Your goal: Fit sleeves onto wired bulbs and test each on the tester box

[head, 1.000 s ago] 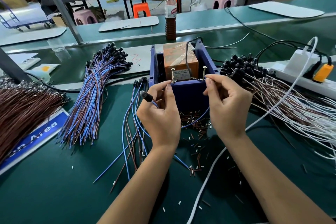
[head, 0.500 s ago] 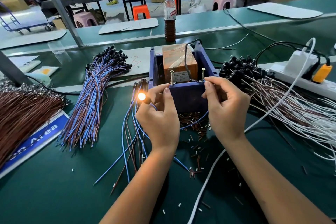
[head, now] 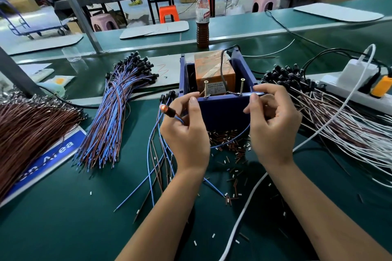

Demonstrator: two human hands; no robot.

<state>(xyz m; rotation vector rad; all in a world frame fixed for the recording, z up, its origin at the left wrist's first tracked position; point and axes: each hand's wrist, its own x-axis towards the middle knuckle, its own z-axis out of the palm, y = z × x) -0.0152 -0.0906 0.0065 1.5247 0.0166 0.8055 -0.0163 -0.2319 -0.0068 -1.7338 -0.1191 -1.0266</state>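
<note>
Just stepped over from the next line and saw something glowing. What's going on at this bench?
A person is testing a wired bulb on the blue tester box. The left hand holds the bulb's wires near the left screw, and the right hand pinches a wire end near the right screw. The bulb glows orange. A blue and brown bundle of wired bulbs lies to the left, and a white-wired pile to the right.

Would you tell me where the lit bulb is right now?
In the head view, the lit bulb sits left of centre, held by the left hand, just left of the blue tester box.
</note>
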